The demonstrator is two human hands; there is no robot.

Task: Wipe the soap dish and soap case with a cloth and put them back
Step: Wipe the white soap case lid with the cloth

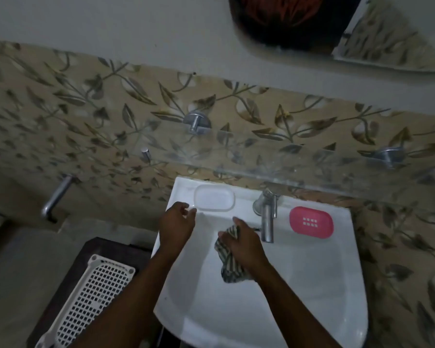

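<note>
The striped grey cloth (227,257) is held bunched in the right hand (241,243). The left hand (177,222), fingers loosely curled and empty, is placed beside the translucent white oval soap case (214,201) on the white ceramic basin (312,285); grasping it appears next. The pink oval plastic soap dish (311,222) lies untouched.

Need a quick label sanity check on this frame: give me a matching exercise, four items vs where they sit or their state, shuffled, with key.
Items:
1. pink soap dish
2. clear soap case
3. striped cloth
4. white perforated basket

Places or states:
A. on the sink rim, left of the tap
B. bunched in the right hand
C. on the sink rim, right of the tap
D. on the dark surface left of the sink

Pairs: 1-C, 2-A, 3-B, 4-D
</note>
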